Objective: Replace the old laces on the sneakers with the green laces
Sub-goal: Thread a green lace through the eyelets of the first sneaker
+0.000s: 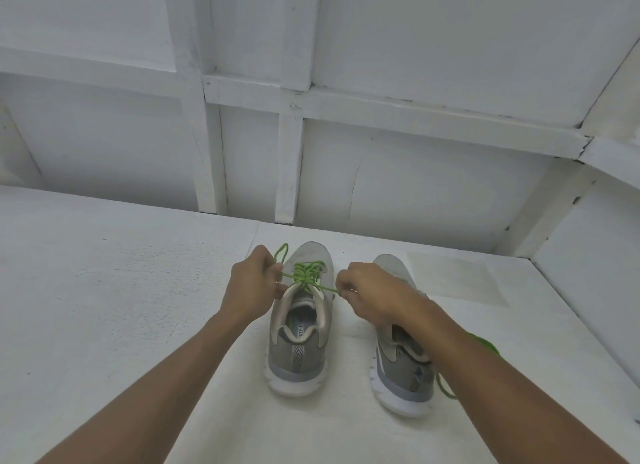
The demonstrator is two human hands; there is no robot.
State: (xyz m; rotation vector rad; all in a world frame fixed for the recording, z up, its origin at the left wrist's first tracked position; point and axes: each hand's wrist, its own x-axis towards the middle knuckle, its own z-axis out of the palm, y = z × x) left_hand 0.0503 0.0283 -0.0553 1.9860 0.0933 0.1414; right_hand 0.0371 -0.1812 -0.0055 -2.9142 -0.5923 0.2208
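**Knot work on the laced sneaker: pull level, pull evenly**

Nearest the person, a spare green lace (pixel 485 347) lies on the white surface (pixel 104 307), just beside the heel of the second sneaker (pixel 398 380) and partly under the right forearm. That arm hides the shoe's eyelets, so I cannot tell whether it is laced.

To its left stands the laced sneaker (pixel 298 346), heel toward the person. The green lace (pixel 306 273) is crossed up its front to a knot at the top of the tongue.

The left hand (pixel 254 283) has its fingers curled round one strand, and a loop (pixel 281 252) sticks out above the fist. The right hand (pixel 372 290) pinches the other strand between thumb and fingertips, and that strand runs taut to the knot. Both hands are clamped on the lace.

The step looks like drawing the bow tight. Done well, both hands draw outward at the same height and with equal force, so the knot seats mid-tongue. The left hand should grip the loop near its base, or the loop may slip through. The shoe is light and could slide or tip, so a slow pull is safer than a tug.

Beyond the toes rises a white panelled wall (pixel 415 186).
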